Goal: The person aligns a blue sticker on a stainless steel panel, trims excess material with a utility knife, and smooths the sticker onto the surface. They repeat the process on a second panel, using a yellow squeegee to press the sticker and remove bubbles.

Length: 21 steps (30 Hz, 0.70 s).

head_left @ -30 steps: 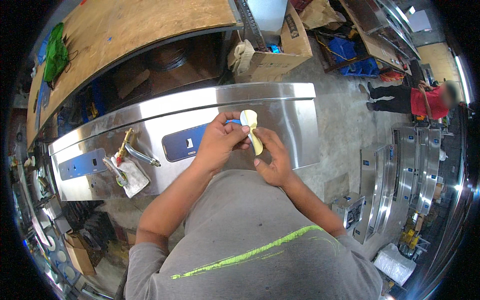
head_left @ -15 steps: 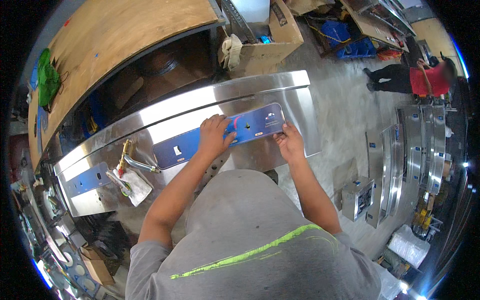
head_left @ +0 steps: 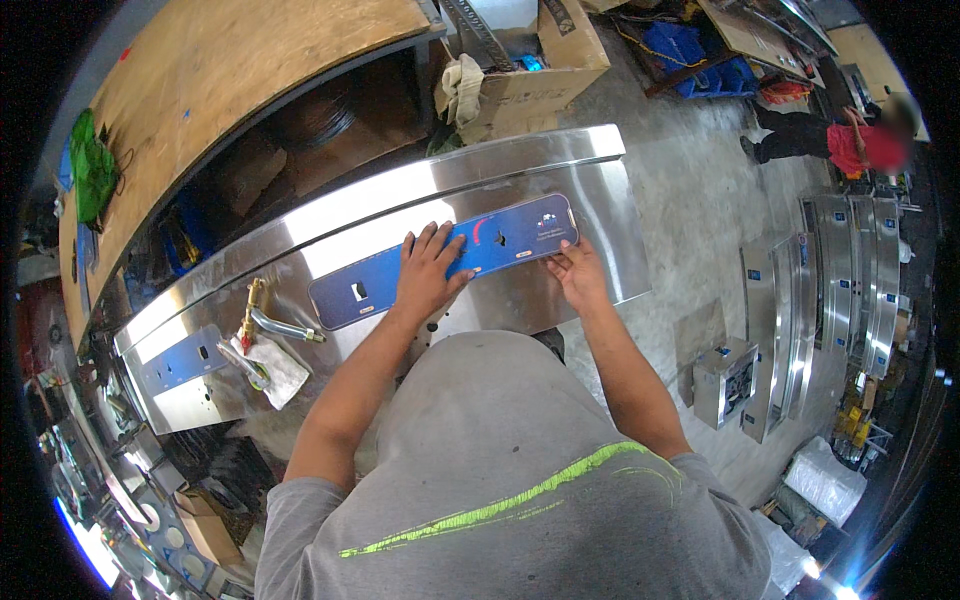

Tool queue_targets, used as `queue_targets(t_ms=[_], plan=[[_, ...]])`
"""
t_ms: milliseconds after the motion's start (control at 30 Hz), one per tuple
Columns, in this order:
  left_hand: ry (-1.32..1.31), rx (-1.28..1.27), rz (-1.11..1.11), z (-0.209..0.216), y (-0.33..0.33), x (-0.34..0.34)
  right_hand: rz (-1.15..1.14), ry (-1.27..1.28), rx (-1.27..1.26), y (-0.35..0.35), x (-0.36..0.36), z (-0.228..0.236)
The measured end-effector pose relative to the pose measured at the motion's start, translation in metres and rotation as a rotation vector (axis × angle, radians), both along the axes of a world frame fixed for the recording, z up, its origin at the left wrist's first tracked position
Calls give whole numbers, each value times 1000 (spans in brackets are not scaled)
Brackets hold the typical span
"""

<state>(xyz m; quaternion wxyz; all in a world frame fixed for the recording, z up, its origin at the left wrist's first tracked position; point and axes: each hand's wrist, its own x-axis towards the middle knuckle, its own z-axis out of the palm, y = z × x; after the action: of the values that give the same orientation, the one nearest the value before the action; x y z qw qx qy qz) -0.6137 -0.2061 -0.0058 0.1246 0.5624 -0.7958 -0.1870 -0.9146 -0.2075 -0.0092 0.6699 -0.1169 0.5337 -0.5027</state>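
A long blue control panel label (head_left: 530, 225) with rounded ends and cut-outs lies along a shiny stainless steel panel (head_left: 600, 270) in front of me. Flat on the middle of the label rests my left hand (head_left: 427, 278), its fingers spread. With thumb and fingers my right hand (head_left: 578, 275) pinches the label's near edge close to its right end. Left of the label, a brass valve with a bent metal pipe (head_left: 285, 326) sits on the steel, beside a white rag (head_left: 275, 372) with a tool on it. A second, smaller blue label (head_left: 180, 358) is farther left.
A wooden workbench (head_left: 240, 70) runs along the far left, with a green bag (head_left: 90, 165) on it. Beyond the steel stands an open cardboard box (head_left: 530, 100) with a cloth over its edge. More steel panels (head_left: 770, 320) stand at right; a person in red (head_left: 860, 148) is farther off.
My right hand has shifted slightly along the label's near edge, and its fingers have closed more on it. My left hand stays on the label, its fingers more spread. The view has tilted a little.
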Motion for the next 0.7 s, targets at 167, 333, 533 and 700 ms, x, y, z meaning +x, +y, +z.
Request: queue_targets(t_ms=[167, 333, 533, 700], plan=[[9, -44, 5, -1, 3, -3, 36, 37, 29, 2, -3, -1], [18, -41, -28, 1, 2, -1, 74, 63, 20, 4, -3, -3], [-3, -39, -46, 4, 2, 0, 45, 80, 25, 7, -1, -3], [-14, -49, -36, 5, 2, -2, 8, 91, 43, 7, -1, -5]])
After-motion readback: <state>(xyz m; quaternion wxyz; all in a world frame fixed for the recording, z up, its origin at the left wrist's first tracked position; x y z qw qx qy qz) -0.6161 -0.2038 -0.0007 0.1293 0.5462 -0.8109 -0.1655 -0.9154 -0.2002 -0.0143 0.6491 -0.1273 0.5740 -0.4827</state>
